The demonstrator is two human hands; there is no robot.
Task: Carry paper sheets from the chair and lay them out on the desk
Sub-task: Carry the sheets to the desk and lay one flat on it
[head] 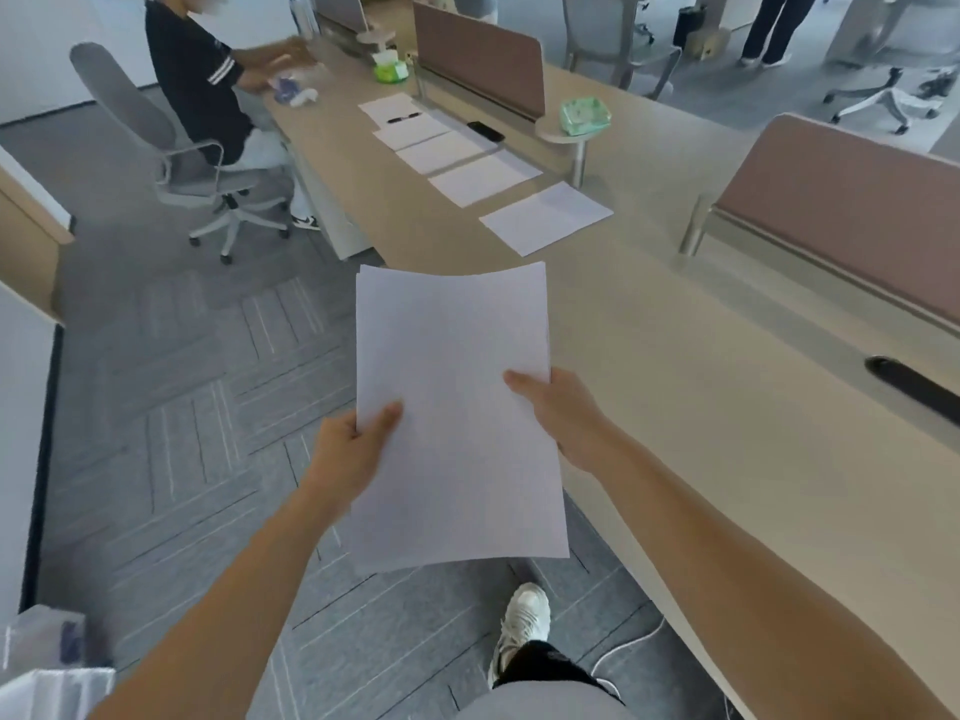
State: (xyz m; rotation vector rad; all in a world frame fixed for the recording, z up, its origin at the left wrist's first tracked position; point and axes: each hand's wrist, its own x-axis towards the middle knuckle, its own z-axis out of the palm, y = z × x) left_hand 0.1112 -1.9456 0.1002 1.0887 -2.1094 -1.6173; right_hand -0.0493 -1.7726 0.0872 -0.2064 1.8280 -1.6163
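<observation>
Fingers of both grips are being hidden under the paper stack (457, 407), so its sheet count cannot be told. The stack is being pinched, thumbs on top, by the left grip (353, 449) and right grip (561, 418), held in the air by the desk (701, 407) edge, long axis pointing away from the person. Five laid sheets (545, 216) are being carried in a row by the desk.

paper sheets (457, 407): white paper, matt, smooth.
desk (675, 381): pale wood-look top, smooth, faint sheen.
divider (857, 215) on the desk: matt brownish cloth, metal posts.
carpet (182, 381) beside the desk: grey, rough.
</observation>
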